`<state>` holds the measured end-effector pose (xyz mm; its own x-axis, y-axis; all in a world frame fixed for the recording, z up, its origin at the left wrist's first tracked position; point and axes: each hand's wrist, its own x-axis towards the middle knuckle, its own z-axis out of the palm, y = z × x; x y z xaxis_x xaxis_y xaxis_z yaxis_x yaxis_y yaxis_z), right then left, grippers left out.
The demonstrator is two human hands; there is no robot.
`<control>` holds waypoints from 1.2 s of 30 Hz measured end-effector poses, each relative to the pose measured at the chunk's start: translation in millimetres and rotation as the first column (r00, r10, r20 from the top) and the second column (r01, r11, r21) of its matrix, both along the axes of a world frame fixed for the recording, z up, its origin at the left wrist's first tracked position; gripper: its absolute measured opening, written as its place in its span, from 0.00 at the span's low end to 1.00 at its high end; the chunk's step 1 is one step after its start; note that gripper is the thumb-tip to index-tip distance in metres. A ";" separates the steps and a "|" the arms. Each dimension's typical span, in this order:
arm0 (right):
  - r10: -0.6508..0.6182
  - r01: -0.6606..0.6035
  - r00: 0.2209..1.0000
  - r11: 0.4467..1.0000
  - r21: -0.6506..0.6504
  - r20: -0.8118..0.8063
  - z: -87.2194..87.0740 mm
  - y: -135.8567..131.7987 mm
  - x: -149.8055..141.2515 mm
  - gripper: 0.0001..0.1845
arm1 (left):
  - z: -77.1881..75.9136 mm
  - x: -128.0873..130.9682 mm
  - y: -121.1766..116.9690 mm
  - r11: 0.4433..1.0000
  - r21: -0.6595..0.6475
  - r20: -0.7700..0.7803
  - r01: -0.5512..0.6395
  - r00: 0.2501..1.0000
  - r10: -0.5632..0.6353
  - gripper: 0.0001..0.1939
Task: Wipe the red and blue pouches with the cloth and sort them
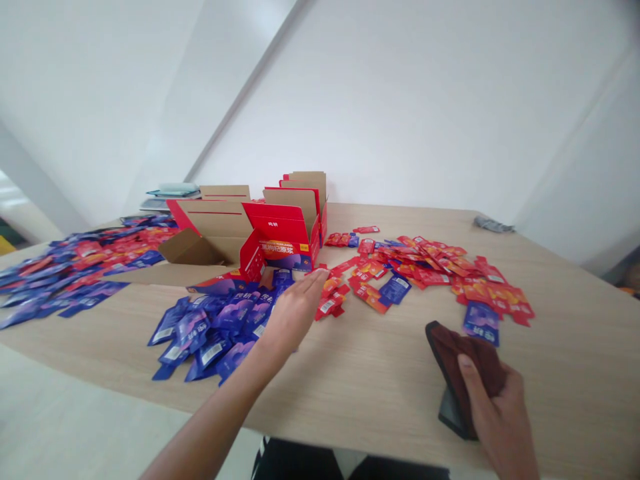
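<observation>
My left hand reaches over the table with its fingers stretched out straight. It holds nothing that I can see. Beneath and left of it is a pile of blue-purple sachets, and its fingertips are beside a small cluster of red sachets. At the lower right, my right hand grips a folded, brown, cloth-like piece with black edges, thumb on top. A grey part shows under that piece; its exact kind cannot be made out. A lone blue sachet lies just beyond it.
Open red cartons stand behind the left hand, one with its brown flaps spread. A mixed sachet heap covers the table's left. More red sachets spread across the middle right. Crumpled grey material lies near the far right edge.
</observation>
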<state>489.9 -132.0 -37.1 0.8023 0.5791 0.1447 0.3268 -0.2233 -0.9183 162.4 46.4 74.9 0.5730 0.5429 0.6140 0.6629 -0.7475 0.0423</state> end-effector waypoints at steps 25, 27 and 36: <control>0.015 -0.014 0.999 1.000 0.022 -0.037 -4.2 -1.0 2.5 0.34 | -67.8 4.6 45.4 0.983 -0.160 -0.181 -0.095 0.981 0.065 0.16; 0.033 -0.032 0.999 0.999 0.034 -0.040 -4.8 -1.2 3.3 0.34 | -66.1 5.4 44.5 0.985 -0.153 -0.165 -0.078 0.985 0.052 0.15; 0.005 -0.004 0.997 1.000 0.014 -0.083 -2.9 -1.5 3.3 0.35 | -62.5 -0.4 11.5 0.998 -0.056 -0.065 -0.035 0.997 0.031 0.16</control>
<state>493.2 -133.5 -40.0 0.8094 0.5810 0.0858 0.2506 -0.2096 -0.9451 162.0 57.9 12.5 0.5912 0.5952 0.5443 0.6900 -0.7226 0.0407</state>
